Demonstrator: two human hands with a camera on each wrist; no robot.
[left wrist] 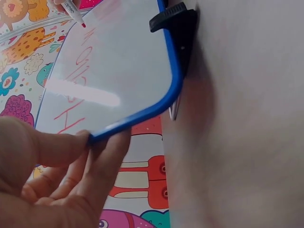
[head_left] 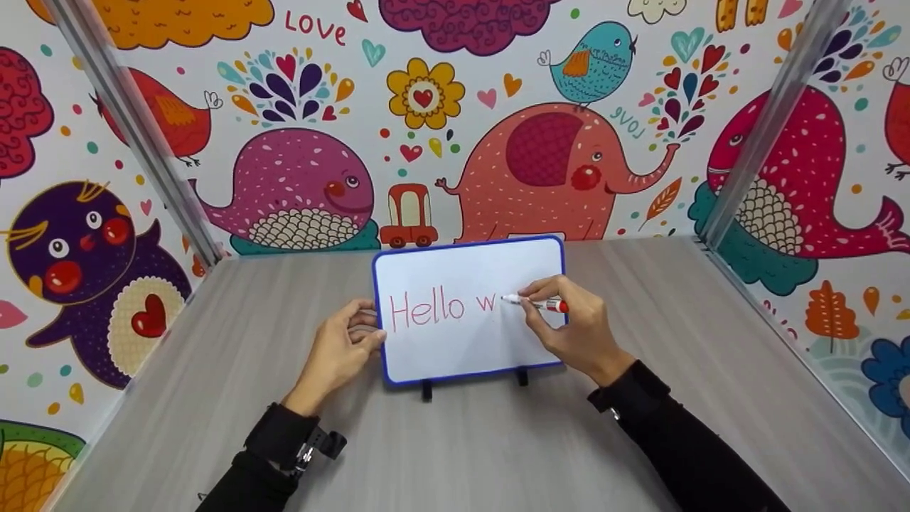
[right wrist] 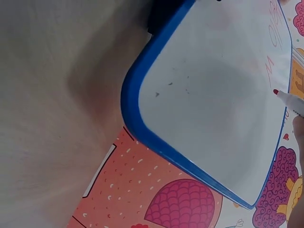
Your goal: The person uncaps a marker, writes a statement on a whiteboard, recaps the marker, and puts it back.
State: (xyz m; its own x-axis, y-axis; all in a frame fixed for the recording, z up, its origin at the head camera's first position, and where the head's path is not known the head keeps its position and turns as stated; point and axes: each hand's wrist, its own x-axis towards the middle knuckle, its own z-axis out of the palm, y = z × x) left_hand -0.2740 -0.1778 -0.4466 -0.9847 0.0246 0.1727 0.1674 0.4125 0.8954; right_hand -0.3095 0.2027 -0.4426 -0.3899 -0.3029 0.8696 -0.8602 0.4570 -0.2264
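A small whiteboard (head_left: 455, 355) with a blue frame leans upright on the table, bearing "Hello w" in red writing (head_left: 428, 307). My left hand (head_left: 340, 348) grips its left edge, the thumb on the front and the fingers behind, as the left wrist view shows. Between the fingertips of my right hand (head_left: 579, 323) is a white marker (head_left: 530, 301) with a red end. Its red tip (right wrist: 276, 91) is at the board's surface, just past the "w"; whether it touches I cannot tell. Only a sliver of the right hand shows in the right wrist view.
Two black feet (head_left: 426, 390) carry the board on the grey wood-grain table (head_left: 455, 455). Behind it stands a wall (head_left: 498, 85) with cartoon animals. Metal posts (head_left: 142, 142) rise at both back corners, with printed side panels beyond them.
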